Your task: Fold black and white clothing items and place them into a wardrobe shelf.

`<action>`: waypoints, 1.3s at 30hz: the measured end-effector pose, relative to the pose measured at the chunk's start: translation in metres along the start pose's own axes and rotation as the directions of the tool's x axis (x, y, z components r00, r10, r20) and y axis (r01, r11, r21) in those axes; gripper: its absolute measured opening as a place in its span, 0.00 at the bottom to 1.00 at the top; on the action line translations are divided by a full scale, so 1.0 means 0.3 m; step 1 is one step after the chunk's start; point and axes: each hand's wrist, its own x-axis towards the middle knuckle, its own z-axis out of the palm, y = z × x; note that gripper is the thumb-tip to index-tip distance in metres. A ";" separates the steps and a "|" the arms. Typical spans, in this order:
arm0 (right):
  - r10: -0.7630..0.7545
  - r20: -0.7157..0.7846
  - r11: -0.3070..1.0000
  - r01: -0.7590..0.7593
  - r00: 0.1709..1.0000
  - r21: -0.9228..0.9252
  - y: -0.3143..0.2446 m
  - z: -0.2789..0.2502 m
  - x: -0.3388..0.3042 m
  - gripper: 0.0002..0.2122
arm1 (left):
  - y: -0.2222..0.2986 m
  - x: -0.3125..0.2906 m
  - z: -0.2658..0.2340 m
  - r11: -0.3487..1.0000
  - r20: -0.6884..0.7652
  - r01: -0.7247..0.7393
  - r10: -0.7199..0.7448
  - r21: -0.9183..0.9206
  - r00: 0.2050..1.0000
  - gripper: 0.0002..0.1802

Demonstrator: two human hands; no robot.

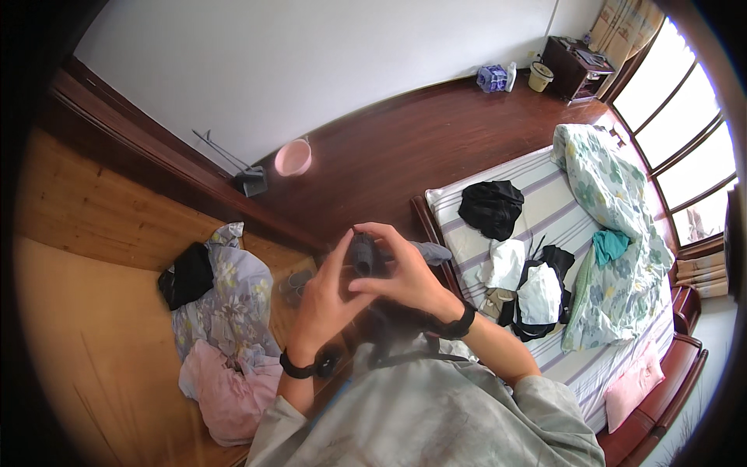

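Note:
In front of my chest I hold a rolled dark grey cloth (363, 255), shaped like a rolled pair of socks. My left hand (325, 296) has its fingers along the roll's left side. My right hand (406, 268) curves round its top and right side, with the thumb pointing back toward my left hand. More grey rolls (294, 286) lie on the wooden surface just left of my left hand. A grey cloth (429, 253) hangs at the bed's edge, partly behind my right hand.
On the striped bed (537, 175) lie a black garment (492, 208), white clothes (538, 294), a teal cloth (610, 247) and a floral quilt (603, 187). Floral bedding (241, 292) and pink cloth (233, 393) fill the wooden compartment at left. A pink basin (293, 158) and dustpan (251, 183) stand beyond.

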 end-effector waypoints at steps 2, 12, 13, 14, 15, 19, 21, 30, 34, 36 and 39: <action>0.061 0.041 0.996 -0.063 0.997 0.063 -0.019 -0.013 0.009 0.39 | -0.024 -0.004 -0.015 0.988 0.043 0.079 -0.074 -0.133 0.996 0.51; -0.135 0.064 0.989 0.138 0.989 -0.055 0.017 -0.034 -0.010 0.21 | -0.122 0.023 -0.008 0.954 -0.001 -0.046 0.048 -0.295 0.999 0.31; -0.132 0.061 0.989 0.136 0.989 -0.056 0.017 -0.029 -0.013 0.21 | -0.121 0.032 0.001 0.971 -0.134 -0.225 0.214 -0.078 0.968 0.23; -0.047 0.081 0.998 0.049 0.996 -0.027 0.015 -0.023 -0.016 0.17 | -0.105 0.038 0.018 0.971 -0.131 -0.226 0.214 -0.080 0.968 0.23; 0.039 0.104 0.999 -0.039 0.994 0.000 0.015 -0.020 -0.018 0.13 | -0.080 0.044 0.039 0.980 -0.157 -0.177 0.161 -0.095 0.974 0.19; -0.075 0.168 0.997 0.078 0.983 -0.016 0.065 -0.027 -0.028 0.14 | -0.130 0.048 0.052 0.977 -0.210 -0.149 0.115 -0.154 0.971 0.13; -0.155 0.113 0.987 0.149 0.981 0.067 0.073 -0.013 -0.041 0.16 | -0.124 0.053 0.046 0.966 -0.254 -0.138 0.081 -0.218 0.964 0.14; 0.389 0.308 0.897 -0.280 0.868 -0.342 0.249 -0.029 -0.226 0.18 | -0.118 0.097 -0.009 0.995 -0.416 -0.079 0.044 -0.065 0.908 0.21; 0.409 0.371 0.882 -0.258 0.833 -0.394 0.362 0.026 -0.295 0.28 | -0.073 0.106 -0.024 0.999 -0.454 -0.031 0.031 0.006 0.890 0.25; 0.453 0.371 0.857 -0.280 0.811 -0.433 0.368 0.040 -0.281 0.30 | -0.079 0.102 -0.030 1.000 -0.464 -0.012 0.018 0.017 0.886 0.25; 0.523 0.260 0.826 -0.409 0.812 -0.388 0.377 0.048 -0.262 0.30 | -0.075 0.097 -0.048 1.000 -0.479 0.012 0.003 0.028 0.878 0.25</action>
